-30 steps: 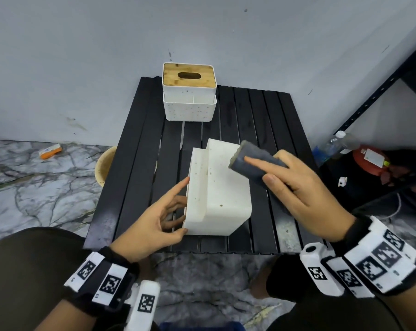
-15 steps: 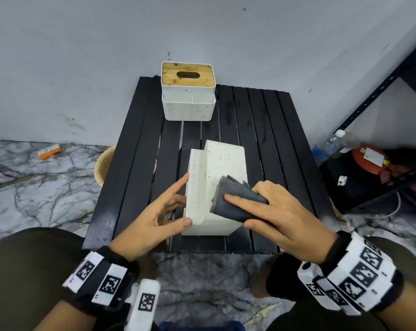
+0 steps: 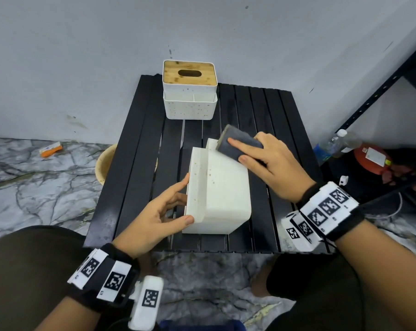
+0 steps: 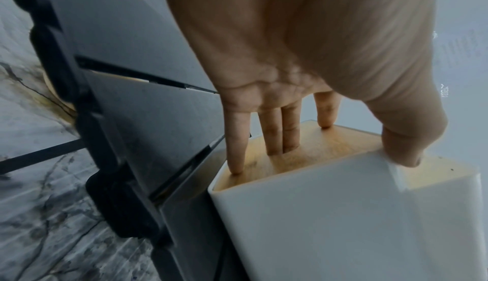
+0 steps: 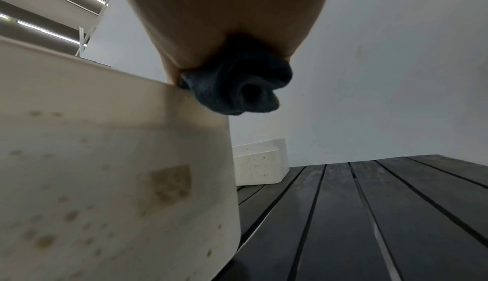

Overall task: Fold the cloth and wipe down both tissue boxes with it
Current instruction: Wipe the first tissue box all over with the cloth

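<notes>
On its side in the middle of the black slatted table [image 3: 140, 163] lies the near white tissue box [image 3: 223, 194], bamboo lid [image 4: 311, 150] facing left. My left hand [image 3: 182, 201] braces it: straight fingers [image 4: 274, 135] press on the lid, the thumb sits on the near top corner. My right hand [image 3: 237, 150] holds the folded dark grey cloth [image 3: 238, 134] on the far end of the box's upper face; the right wrist view shows the cloth [image 5: 237, 89] bunched under the palm at the box edge. The second tissue box [image 3: 190, 101] stands upright at the table's back edge.
Brown specks mark both boxes. A beige bowl [image 3: 104, 166] sits on the floor under the table's left side. A plastic bottle [image 3: 331, 146], a red item [image 3: 372, 158] and a black shelf frame [image 3: 381, 84] stand to the right. My knees are at the table's front edge.
The right hand drew the cloth along the box's upper face from the far end to the near end, then moved it back to the far end. The left hand stayed put.
</notes>
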